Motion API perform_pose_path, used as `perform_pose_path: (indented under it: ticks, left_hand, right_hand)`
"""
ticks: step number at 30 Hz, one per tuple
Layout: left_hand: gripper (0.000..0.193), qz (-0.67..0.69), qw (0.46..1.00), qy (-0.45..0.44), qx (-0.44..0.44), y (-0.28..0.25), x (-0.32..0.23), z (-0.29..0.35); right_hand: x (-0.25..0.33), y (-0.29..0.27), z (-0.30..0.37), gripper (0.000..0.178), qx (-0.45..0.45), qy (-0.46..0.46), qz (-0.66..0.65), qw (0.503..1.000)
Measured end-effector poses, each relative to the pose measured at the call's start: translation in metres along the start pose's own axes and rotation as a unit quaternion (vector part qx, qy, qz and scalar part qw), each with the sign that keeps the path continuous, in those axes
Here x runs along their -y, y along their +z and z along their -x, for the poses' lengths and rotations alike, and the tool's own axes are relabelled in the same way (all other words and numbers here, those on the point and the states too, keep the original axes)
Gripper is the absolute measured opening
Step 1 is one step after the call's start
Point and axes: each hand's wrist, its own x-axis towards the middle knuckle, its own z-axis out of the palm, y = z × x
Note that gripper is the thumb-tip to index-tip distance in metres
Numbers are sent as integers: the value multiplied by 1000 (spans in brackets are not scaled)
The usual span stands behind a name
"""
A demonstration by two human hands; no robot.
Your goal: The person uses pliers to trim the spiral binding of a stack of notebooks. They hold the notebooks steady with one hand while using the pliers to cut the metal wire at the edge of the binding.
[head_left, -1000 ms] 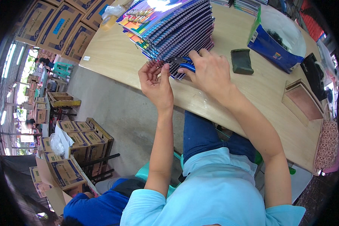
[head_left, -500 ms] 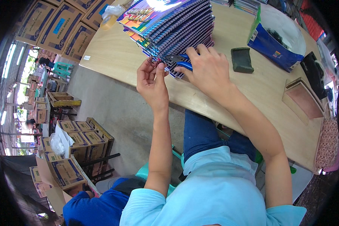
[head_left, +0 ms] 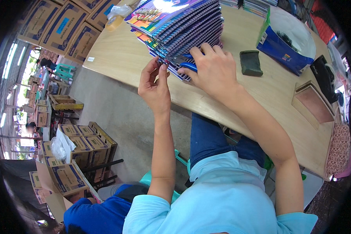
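Note:
A tall stack of spiral notebooks with shiny purple covers and dark wire coils stands near the table's front edge. At its lower front corner, my left hand pinches the dark end of a spiral wire between thumb and fingers. My right hand is closed around blue-handled pliers. The pliers point left toward the left fingertips, beside the coils. Their jaws are small and partly lost against the notebooks, so I cannot tell whether they grip the wire.
Right of the stack lie a dark block and a blue carton holding black coils. A brown wooden holder sits at the table's right. A tape roll is at the far left. Cardboard boxes and a person in blue are to the left.
My left hand has shifted slightly left, and my right hand with the pliers has moved a little left and up. The upper notebooks appear slightly farther right.

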Motion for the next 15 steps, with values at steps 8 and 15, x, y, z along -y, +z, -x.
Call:
perform_pose_path:
  ticks: [8,15]
  left_hand:
    - [23,0,1000,-2,0,-1,1,-1]
    - [27,4,999,-22,24,-5,-13,-2]
  right_hand:
    - [0,5,-9,42,109,21,-66,992]
    - [-3,-1,4,44,-1,32,-19,999]
